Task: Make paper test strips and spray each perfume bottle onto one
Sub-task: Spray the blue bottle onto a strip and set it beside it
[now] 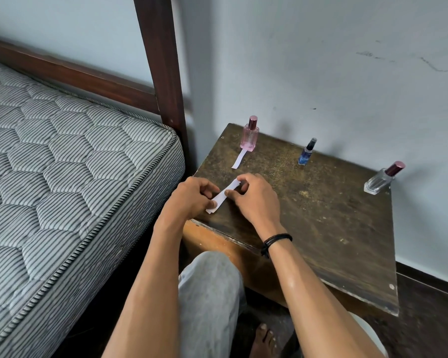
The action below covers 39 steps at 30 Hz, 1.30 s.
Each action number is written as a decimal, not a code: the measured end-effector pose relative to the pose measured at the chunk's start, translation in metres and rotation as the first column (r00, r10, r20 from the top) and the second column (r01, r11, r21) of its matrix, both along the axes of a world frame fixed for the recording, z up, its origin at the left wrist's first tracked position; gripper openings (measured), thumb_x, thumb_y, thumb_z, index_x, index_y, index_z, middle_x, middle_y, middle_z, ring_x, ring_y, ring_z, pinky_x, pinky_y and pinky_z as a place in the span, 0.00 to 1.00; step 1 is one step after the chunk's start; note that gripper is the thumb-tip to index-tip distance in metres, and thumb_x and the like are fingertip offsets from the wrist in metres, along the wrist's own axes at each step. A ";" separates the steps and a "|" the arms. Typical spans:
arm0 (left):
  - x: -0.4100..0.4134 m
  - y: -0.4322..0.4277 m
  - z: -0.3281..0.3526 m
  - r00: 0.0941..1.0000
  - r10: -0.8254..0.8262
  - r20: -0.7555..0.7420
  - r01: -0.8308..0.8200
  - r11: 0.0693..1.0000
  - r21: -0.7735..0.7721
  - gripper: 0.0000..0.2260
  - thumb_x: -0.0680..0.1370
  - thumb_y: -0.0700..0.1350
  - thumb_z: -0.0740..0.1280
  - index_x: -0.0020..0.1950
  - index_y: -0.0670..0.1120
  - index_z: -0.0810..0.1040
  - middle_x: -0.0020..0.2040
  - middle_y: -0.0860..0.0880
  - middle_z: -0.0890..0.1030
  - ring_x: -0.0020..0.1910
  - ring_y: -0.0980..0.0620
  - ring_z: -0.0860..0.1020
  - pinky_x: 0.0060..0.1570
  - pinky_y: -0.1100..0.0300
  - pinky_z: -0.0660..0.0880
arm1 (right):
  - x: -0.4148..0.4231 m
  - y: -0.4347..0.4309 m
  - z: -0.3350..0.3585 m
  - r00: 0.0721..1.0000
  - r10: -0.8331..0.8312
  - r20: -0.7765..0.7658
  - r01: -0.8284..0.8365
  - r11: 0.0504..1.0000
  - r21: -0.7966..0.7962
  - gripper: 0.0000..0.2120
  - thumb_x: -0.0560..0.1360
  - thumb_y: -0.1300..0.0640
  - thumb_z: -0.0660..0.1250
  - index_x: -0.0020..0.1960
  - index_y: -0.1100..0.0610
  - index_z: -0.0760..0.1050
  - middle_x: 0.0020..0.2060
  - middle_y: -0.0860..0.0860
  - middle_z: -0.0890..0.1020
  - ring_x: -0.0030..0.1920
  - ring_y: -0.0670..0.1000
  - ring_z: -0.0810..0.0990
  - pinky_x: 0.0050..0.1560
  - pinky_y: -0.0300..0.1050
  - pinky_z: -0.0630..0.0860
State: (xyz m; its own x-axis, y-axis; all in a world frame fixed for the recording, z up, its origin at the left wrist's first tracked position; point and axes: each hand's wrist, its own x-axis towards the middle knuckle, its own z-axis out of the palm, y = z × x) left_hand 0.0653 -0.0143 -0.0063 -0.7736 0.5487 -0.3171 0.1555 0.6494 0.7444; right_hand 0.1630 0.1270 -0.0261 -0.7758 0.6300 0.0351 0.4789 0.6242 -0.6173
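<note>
A small piece of white paper [222,196] lies at the near left corner of the worn wooden table [321,215]. My left hand [192,196] pinches its lower end and my right hand [255,198] pinches its upper end, both fingers closed on it. A finished white paper strip [239,158] lies in front of the pink perfume bottle [250,134] at the back left. A small blue spray bottle [306,152] stands mid-back. A clear bottle with a dark pink cap [382,179] stands at the back right.
A striped mattress [62,177] on a dark wooden bed frame [163,68] fills the left side. The table backs against a pale wall [321,60]. My knee in grey trousers [210,293] is below the table's front edge.
</note>
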 end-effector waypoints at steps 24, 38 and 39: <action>-0.011 0.003 -0.002 0.997 -0.083 0.007 0.083 0.995 -0.055 0.16 0.69 0.36 0.79 0.50 0.55 0.84 0.43 0.53 0.79 0.42 0.54 0.79 0.49 0.56 0.78 | -0.004 -0.005 0.001 0.995 -0.001 -0.103 -0.001 1.000 -0.017 0.03 0.78 0.51 0.72 0.49 0.50 0.81 0.47 0.45 0.80 0.45 0.49 0.79 0.44 0.45 0.71; -0.011 0.005 -0.001 0.996 -0.084 0.004 0.084 0.994 -0.069 0.16 0.68 0.35 0.79 0.50 0.52 0.84 0.42 0.51 0.79 0.41 0.52 0.78 0.49 0.55 0.78 | -0.005 0.002 0.004 0.987 -0.041 -0.154 0.012 0.984 -0.180 0.06 0.78 0.57 0.73 0.54 0.50 0.86 0.47 0.44 0.85 0.44 0.41 0.79 0.46 0.36 0.73; -0.011 0.006 -0.002 0.996 -0.084 0.002 0.084 0.994 -0.070 0.16 0.68 0.35 0.79 0.50 0.52 0.84 0.41 0.51 0.79 0.40 0.52 0.77 0.48 0.55 0.77 | -0.005 0.002 0.004 0.986 -0.051 -0.159 0.021 0.983 -0.182 0.06 0.78 0.57 0.74 0.53 0.49 0.86 0.44 0.42 0.84 0.42 0.39 0.78 0.43 0.34 0.71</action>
State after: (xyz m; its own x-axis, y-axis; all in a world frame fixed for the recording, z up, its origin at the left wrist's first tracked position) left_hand 0.0547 -0.0088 -0.0079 -0.7257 0.5884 -0.3565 0.2122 0.6843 0.6976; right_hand 0.1584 0.1288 -0.0219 -0.7456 0.6650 0.0431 0.3832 0.4807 -0.7887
